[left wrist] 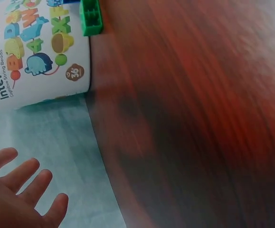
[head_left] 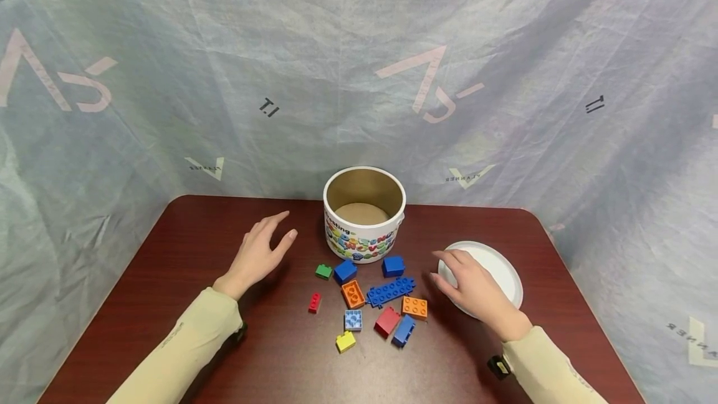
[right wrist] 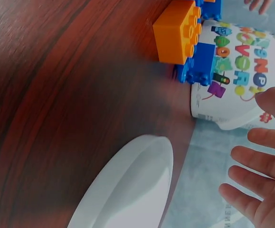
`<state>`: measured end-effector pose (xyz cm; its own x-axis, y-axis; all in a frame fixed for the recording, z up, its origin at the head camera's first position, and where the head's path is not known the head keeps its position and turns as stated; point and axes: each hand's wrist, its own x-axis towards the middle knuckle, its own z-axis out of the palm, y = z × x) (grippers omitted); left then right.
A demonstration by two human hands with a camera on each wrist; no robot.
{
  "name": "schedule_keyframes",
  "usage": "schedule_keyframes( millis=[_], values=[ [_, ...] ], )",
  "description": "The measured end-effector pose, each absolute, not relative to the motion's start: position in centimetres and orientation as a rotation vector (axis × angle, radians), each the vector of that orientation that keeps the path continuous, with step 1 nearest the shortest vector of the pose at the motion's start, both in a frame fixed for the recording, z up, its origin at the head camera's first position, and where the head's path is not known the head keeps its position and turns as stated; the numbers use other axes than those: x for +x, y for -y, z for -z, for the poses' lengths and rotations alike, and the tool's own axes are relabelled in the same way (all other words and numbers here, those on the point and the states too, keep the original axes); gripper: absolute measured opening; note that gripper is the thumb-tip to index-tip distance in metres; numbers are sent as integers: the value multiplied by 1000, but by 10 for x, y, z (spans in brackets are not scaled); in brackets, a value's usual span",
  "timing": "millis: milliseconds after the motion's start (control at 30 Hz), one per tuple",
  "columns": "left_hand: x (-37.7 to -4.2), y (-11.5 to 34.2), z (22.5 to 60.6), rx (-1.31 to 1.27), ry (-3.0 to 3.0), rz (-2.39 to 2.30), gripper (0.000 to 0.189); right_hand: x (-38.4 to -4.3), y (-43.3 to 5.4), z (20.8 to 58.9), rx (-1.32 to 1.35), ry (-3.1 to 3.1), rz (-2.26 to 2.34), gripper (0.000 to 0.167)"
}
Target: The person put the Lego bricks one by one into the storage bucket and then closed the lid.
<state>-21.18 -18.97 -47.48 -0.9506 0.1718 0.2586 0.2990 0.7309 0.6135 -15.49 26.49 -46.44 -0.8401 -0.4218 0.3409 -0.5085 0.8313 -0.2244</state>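
Left hand: free tabletop lay right of the fingertips, ending at the printed bucket. Right hand: passage lay left of the fingertips, up to the blue brick and orange brick; round white lid obstructed below and right of the fingers.

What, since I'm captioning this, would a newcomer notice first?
Probably the open white tub, printed with colourful letters, near the far edge of the table. Bright toy bricks lie scattered in front of it. To its right, the right hand partly hides a round white lid.
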Motion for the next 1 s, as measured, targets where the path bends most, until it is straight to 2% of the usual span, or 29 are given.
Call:
schedule_keyframes(
  millis=[633, 1000],
  values=[
    [-221, 170, 465, -359, 2726, 1190, 66, -165, -242, 462, 788, 2752, -471, 47],
    [-234, 154, 460, -414, 2601, 1353, 59, -170, -233, 471, 793, 2810, -502, 43]
  ],
)
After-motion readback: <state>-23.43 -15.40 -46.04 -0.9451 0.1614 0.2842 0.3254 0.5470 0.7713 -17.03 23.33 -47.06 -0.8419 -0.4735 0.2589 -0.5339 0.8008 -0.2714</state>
